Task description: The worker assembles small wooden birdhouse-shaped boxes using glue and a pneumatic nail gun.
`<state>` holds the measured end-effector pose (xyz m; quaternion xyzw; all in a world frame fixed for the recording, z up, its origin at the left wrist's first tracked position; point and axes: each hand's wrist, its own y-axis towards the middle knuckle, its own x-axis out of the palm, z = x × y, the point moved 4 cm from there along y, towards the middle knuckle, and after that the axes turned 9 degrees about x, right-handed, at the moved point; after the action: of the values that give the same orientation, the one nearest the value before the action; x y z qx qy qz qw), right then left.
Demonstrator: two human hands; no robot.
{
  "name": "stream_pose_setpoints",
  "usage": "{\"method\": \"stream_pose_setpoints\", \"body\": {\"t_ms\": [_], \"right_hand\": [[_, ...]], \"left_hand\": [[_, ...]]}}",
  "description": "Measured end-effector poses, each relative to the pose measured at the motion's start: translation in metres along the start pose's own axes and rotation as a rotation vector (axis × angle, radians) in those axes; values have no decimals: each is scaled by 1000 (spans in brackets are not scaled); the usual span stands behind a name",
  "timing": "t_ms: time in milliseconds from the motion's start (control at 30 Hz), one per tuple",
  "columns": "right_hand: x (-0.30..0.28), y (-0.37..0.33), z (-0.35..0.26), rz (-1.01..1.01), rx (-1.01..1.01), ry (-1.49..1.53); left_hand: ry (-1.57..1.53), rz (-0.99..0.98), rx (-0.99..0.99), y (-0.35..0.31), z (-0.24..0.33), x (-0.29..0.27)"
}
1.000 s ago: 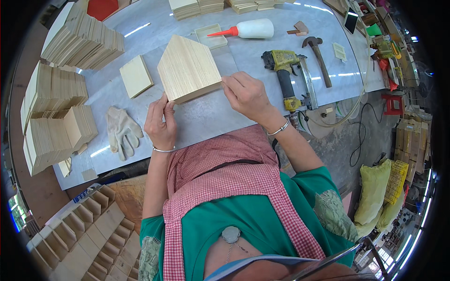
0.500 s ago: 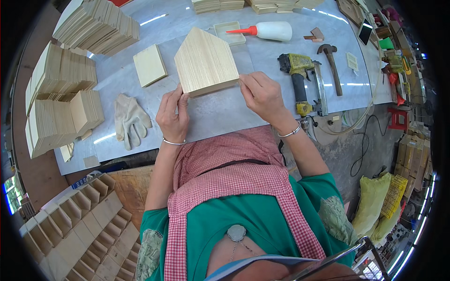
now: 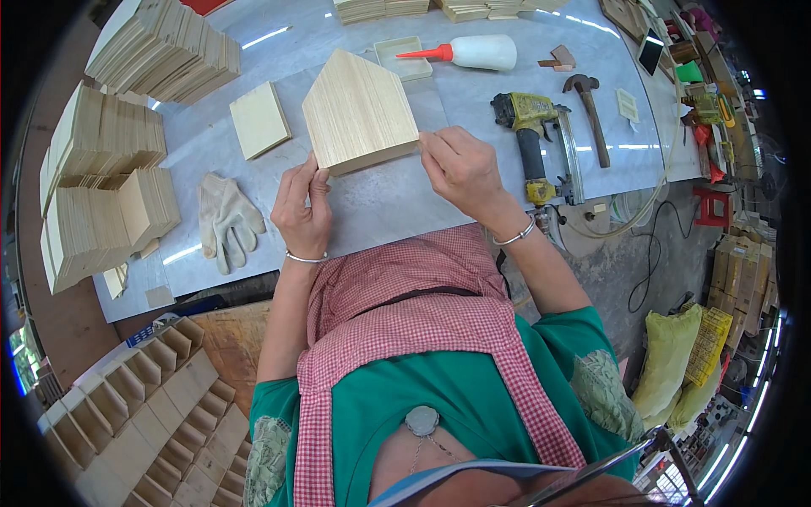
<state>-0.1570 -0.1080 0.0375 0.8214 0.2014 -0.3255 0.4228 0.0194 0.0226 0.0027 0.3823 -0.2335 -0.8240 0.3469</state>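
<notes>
A house-shaped wooden panel point(image 3: 358, 110), pale with a pointed top, lies face up on the grey worktable in front of me, a wooden edge showing along its near side. My left hand point(image 3: 302, 207) pinches its near left corner between thumb and fingers. At the near right corner, my right hand point(image 3: 463, 169) pinches it the same way. Left of the panel rests a small rectangular wood board point(image 3: 260, 121). Just beyond it are a shallow pale tray point(image 3: 402, 57) and a white glue bottle point(image 3: 483, 52) with a red nozzle, lying on its side.
A yellow-black nail gun point(image 3: 534, 144) and a hammer point(image 3: 589, 118) lie to the right. On the left are a work glove point(image 3: 228, 221) and stacks of wooden panels point(image 3: 106, 135). Assembled wooden boxes point(image 3: 160, 397) stand low at left; a red stool point(image 3: 712, 207) is at right.
The whole view has shifted slightly, moving the table and its things a little left in the picture. Both hands keep their pinch on the house-shaped panel's corners.
</notes>
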Motion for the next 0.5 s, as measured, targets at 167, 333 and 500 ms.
{"method": "stream_pose_setpoints", "body": {"t_ms": [167,333,500], "right_hand": [[2,-1,1,-14,5,0],[0,-2,2,-29,6,-26],[0,-1,1,-42,5,-60]], "left_hand": [[4,-22,-18,-2,-1,-1],[-15,-59,0,1,3,-5],[-75,-39,5,5,4,-8]]}}
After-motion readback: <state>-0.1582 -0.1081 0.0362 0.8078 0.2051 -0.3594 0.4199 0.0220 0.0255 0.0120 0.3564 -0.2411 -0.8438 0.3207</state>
